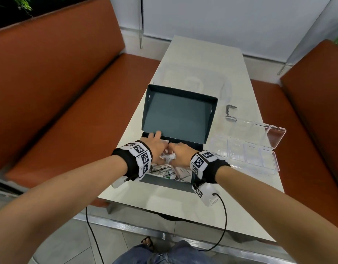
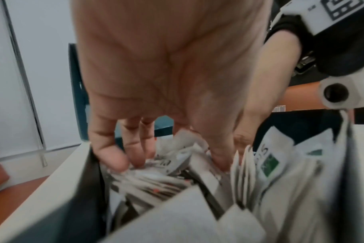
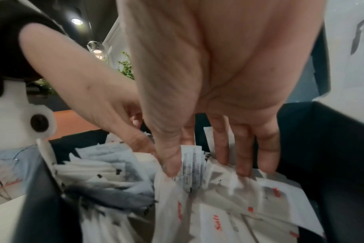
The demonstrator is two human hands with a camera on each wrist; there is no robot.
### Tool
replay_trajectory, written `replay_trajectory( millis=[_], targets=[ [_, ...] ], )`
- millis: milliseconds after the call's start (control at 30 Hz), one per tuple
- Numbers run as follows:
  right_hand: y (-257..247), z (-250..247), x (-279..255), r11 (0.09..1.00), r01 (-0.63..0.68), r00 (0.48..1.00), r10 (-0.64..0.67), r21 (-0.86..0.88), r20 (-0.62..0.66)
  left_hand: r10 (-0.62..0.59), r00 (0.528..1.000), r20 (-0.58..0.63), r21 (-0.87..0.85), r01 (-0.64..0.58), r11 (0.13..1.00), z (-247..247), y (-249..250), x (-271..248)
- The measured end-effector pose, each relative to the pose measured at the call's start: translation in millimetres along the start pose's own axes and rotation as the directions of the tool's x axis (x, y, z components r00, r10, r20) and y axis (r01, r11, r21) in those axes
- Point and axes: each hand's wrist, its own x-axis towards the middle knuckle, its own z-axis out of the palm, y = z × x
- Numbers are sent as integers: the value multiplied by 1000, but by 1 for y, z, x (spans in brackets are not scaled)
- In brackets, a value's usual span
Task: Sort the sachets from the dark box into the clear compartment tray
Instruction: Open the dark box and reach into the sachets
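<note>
The dark box [image 1: 164,184] stands open on the table near me, its lid [image 1: 177,115] tipped back. It holds a heap of white sachets [image 1: 164,170], some with green marks [image 2: 270,164], some with red print [image 3: 218,223]. Both hands are down in the box. My left hand [image 2: 172,161] digs into the heap by the left wall, with a bunch of sachets gathered between fingers [image 2: 114,157] and thumb. My right hand [image 3: 204,171] pinches a small stack of sachets [image 3: 191,166] between thumb and fingers. The clear compartment tray [image 1: 246,149] lies open to the right of the box.
Orange benches [image 1: 69,92] flank the narrow white table [image 1: 202,54]. A faint clear container [image 1: 193,80] sits behind the box lid, and a small grey clip [image 1: 230,109] lies by the tray's far end. A black cable [image 1: 223,216] hangs from my right wrist.
</note>
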Motion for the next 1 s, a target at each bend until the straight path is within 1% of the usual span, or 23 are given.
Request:
replay_trajectory(
  millis=[67, 133, 167, 233, 300, 400, 500, 567, 633, 733, 800, 867, 933, 1000],
  targets=[
    [0, 0, -1, 998, -3, 1000, 5, -59, 28, 7, 999, -54, -2, -7, 1000, 2, 2, 2],
    [1, 2, 0, 997, -4, 1000, 5, -72, 21, 41, 997, -68, 15, -40, 999, 4, 4, 5],
    [1, 2, 1, 999, -9, 1000, 9, -41, 6, 53, 997, -59, 32, -51, 998, 5, 6, 5],
    [3, 3, 2, 998, -54, 998, 55, 34, -5, 39, 999, -19, 66, -38, 997, 7, 10, 6],
    [4, 2, 2, 995, -76, 997, 76, 62, 3, 28, 999, 20, 70, -29, 997, 9, 14, 7],
    [4, 3, 2, 997, -20, 1000, 20, 70, 9, 64, 997, 45, 105, -68, 992, 8, 20, 6],
    [2, 3, -1, 1000, -24, 1000, 23, 17, 17, 101, 994, 34, 101, -104, 989, 6, 23, 2],
    [1, 2, -2, 999, -32, 999, 33, -18, 21, 111, 993, 27, 36, -112, 993, 1, 20, -1],
    [3, 1, -4, 999, -45, 998, 44, 7, 39, 122, 992, 20, -81, -120, 989, -6, 14, -4],
    [11, -5, -7, 995, -77, 994, 73, 56, 81, 106, 993, -48, -302, -115, 946, -14, -1, -8],
    [17, -10, -9, 991, -109, 990, 102, 75, 99, 78, 992, -97, -392, -110, 914, -20, -12, -11],
    [21, -13, -11, 986, -133, 988, 125, 96, 87, 71, 987, -141, -485, -131, 864, -25, -22, -14],
    [21, -13, -11, 988, -129, 990, 123, 88, 73, 68, 977, -203, -592, -178, 786, -30, -27, -16],
    [16, -9, -10, 995, -101, 988, 97, 28, 117, 40, 969, -244, -687, -202, 698, -33, -29, -15]
  ],
)
